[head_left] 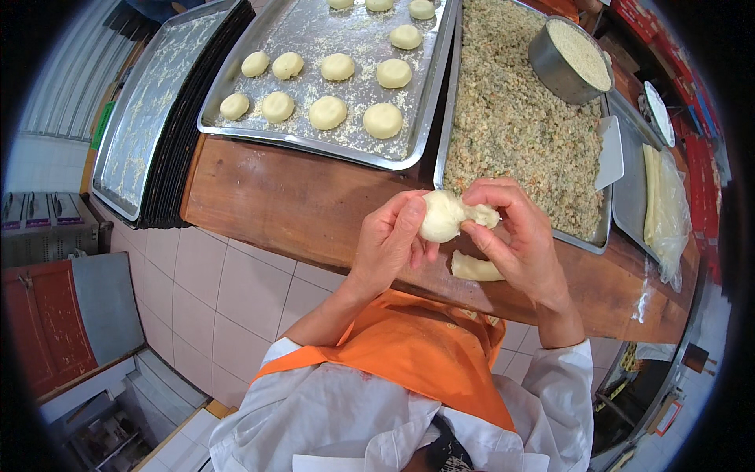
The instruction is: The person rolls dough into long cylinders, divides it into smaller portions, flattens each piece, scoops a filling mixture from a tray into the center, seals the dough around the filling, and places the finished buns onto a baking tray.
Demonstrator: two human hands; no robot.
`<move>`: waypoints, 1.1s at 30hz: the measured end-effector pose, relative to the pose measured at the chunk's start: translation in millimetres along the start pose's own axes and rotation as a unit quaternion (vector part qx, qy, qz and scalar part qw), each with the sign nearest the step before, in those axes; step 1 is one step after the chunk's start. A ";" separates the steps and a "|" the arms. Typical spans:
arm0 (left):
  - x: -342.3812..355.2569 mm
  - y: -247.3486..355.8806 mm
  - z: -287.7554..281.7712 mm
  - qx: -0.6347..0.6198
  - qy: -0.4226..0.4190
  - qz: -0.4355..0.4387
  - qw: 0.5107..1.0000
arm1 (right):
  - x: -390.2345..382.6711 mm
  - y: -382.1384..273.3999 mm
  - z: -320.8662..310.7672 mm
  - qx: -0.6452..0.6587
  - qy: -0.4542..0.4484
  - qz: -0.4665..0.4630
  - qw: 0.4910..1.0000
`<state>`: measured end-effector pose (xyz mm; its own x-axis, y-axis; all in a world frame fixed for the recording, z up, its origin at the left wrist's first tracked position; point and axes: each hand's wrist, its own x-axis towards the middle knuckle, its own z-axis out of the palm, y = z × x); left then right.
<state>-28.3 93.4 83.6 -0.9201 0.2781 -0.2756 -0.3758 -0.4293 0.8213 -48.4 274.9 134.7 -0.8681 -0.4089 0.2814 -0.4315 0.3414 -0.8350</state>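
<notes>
Above the near edge of the wooden table, a pale, smooth dough ball (440, 218) is held between my two hands. My left hand (387, 236) is closed around its left side, with the thumb on top. With thumb and fingers, my right hand (519, 233) pinches the neck of dough drawn out of the ball; a ragged lump sticks out past that pinch. Whether filling is inside cannot be seen. Just below my right hand, a short dough piece (473, 267) lies on the table. Beyond my hands is a metal tray holding a crumbly, speckled filling (523, 134).
A metal tray (354, 47) with several flattened dough rounds lies ahead. Stacked trays (149, 118) stand left. A round metal tin (550, 67) of pale seeds and a white scraper (611, 153) rest on the filling. To the right, a plastic bag (670, 212) lies beside a dough strip (652, 193).
</notes>
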 end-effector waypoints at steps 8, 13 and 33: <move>0.9 -0.3 11.4 0.079 0.008 0.038 0.996 | -8.2 1.9 14.1 -0.041 0.038 -0.058 0.997; 13.6 -18.5 -1.1 0.173 0.081 0.118 0.974 | -19.3 -8.7 26.3 -0.189 -0.027 -0.177 0.966; -26.0 -36.3 -125.8 0.788 0.081 0.241 0.561 | -54.7 48.4 34.6 0.187 0.106 0.073 0.974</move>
<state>-4.6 -6.4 -2.0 -0.9188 0.3198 0.2315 0.3679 0.9064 0.2078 -13.4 284.5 62.5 -0.9616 -0.1818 0.2054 -0.2151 0.0347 -0.9760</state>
